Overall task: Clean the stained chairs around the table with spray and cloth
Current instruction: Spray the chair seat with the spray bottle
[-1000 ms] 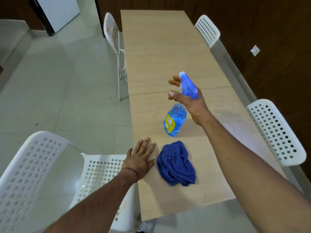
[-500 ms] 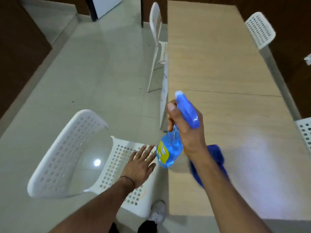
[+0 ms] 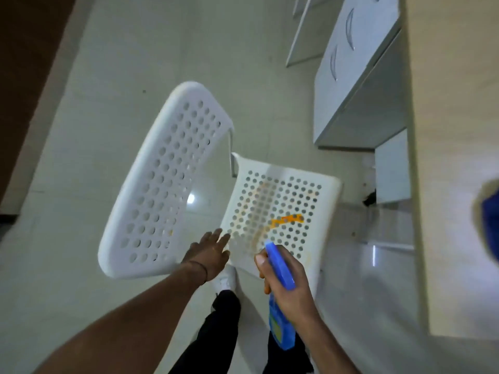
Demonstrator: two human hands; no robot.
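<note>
Head view, looking almost straight down: a white perforated chair (image 3: 272, 209) stands on the pale tiled floor (image 3: 81, 147), just beside the long edge of the wooden table (image 3: 456, 157) that runs down the right side. Its seat carries stains, a bright orange streak (image 3: 287, 220) toward the near right part of the seat and fainter brownish smears across the middle, reaching toward the near left corner.

The right hand (image 3: 286, 287) is wrapped tightly around the neck of a blue spray bottle (image 3: 280, 306), thumb against the trigger head, whose nozzle sits over the near edge of the seat (the bottle's body hangs down below the hand, yellow label showing). The left hand (image 3: 209, 252) is spread open and holds nothing; its fingertips (image 3: 224, 234) meet the seat's near left corner, beside the backrest.

A blurred patch of blue cloth (image 3: 490, 222) lies on the table at the right border of the view, well apart from both hands. Under the table's edge stands a grey drawer unit (image 3: 351, 76). Dark trousers and a white shoe (image 3: 225, 279) show below the chair.
</note>
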